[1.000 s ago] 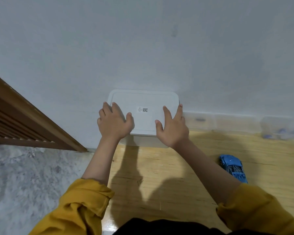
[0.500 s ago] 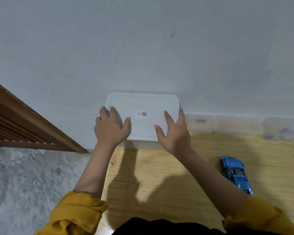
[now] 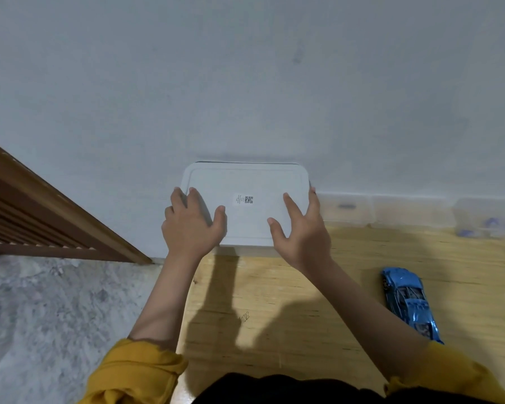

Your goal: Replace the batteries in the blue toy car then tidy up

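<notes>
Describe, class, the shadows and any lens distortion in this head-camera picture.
Head view: both forearms throw dark shadows onto the wooden table toward the white lidded box; the wide lens bends the wooden slatted rail; the clear containers look hazy.

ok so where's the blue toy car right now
In the head view, the shiny blue toy car lies on the wooden table, lower right, just outside the person's right forearm.
</notes>
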A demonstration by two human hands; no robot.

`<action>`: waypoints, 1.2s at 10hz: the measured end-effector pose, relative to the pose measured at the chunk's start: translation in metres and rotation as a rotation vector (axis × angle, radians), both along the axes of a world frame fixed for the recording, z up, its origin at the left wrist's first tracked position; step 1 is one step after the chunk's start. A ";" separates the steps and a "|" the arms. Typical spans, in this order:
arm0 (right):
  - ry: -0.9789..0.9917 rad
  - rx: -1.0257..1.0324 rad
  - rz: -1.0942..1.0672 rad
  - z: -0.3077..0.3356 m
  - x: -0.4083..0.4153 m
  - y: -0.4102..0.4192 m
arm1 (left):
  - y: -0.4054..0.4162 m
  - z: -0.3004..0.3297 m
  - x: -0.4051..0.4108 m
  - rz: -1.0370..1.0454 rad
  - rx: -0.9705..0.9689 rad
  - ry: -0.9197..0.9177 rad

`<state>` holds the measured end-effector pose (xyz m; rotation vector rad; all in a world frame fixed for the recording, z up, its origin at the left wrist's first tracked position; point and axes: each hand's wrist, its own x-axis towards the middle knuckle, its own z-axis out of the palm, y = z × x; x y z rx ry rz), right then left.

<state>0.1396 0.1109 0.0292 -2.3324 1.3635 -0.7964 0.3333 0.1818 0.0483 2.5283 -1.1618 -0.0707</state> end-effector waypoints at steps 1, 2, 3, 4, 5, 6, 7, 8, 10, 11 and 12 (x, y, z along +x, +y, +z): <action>0.039 0.051 -0.041 0.006 0.005 -0.008 | -0.008 0.002 0.003 -0.002 -0.016 0.013; 0.068 0.119 -0.064 0.011 0.007 -0.013 | -0.015 0.005 0.004 0.014 -0.022 0.040; 0.045 0.128 -0.057 0.012 0.007 -0.012 | -0.015 0.006 0.004 0.016 -0.013 0.043; 0.031 0.153 -0.054 0.012 0.005 -0.012 | -0.013 0.009 0.004 0.000 -0.021 0.063; -0.001 0.149 -0.052 0.010 0.002 -0.010 | -0.010 0.009 0.007 -0.018 -0.013 0.076; -0.030 0.139 -0.058 0.009 0.000 -0.010 | -0.007 0.007 0.008 -0.011 0.004 0.106; -0.049 0.152 -0.086 0.010 0.002 -0.021 | -0.010 0.005 0.008 0.003 0.011 0.097; -0.102 0.148 -0.079 0.008 0.001 -0.024 | -0.010 0.002 0.003 0.039 0.001 0.078; 0.081 0.189 -0.092 0.007 0.005 -0.028 | -0.012 -0.002 0.005 -0.029 0.073 0.092; 0.149 0.184 -0.093 0.007 0.007 -0.029 | -0.014 0.002 0.008 -0.060 0.116 0.100; 0.094 0.254 -0.112 0.014 0.005 -0.026 | -0.016 0.015 0.010 -0.048 0.206 0.180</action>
